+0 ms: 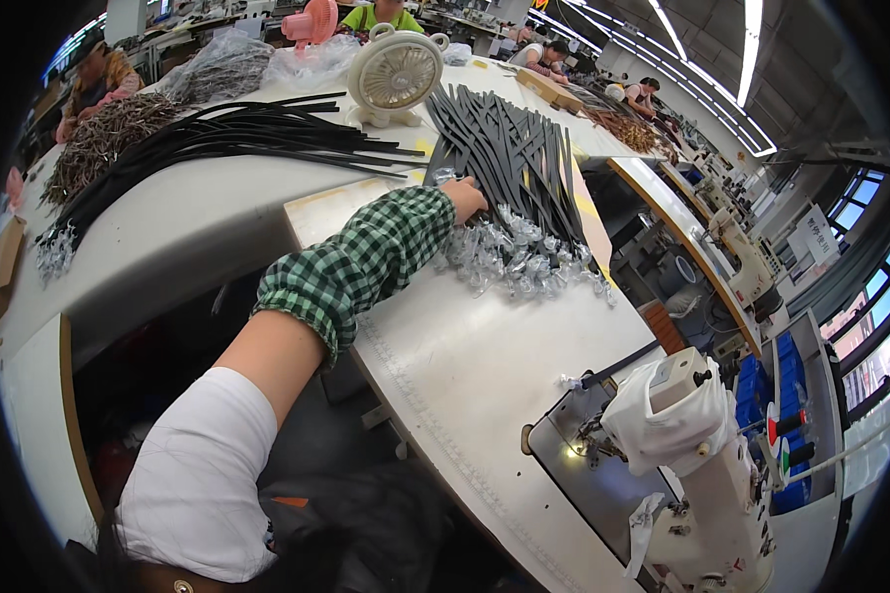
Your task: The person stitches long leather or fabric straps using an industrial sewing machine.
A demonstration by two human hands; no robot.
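My left hand (463,200), its forearm in a green checked sleeve cover (366,252), reaches to the left side of a pile of dark grey straps (509,148). The fingers are bent down at the straps' near ends, which are wrapped in clear plastic (514,259). What lies between the fingertips is hidden. My right hand is out of view. At the near right, a white sewing machine (697,445) stands with its small light lit. A dark strip (618,366) lies across the machine's plate, with a bit of clear plastic at one end.
A cream fan (396,77) stands behind the straps. On the left table (218,188) lie long black straps (198,143), a brown tangled heap (109,143) and plastic bags (222,64). A ruler strip runs along the table's near edge. Other people work farther back.
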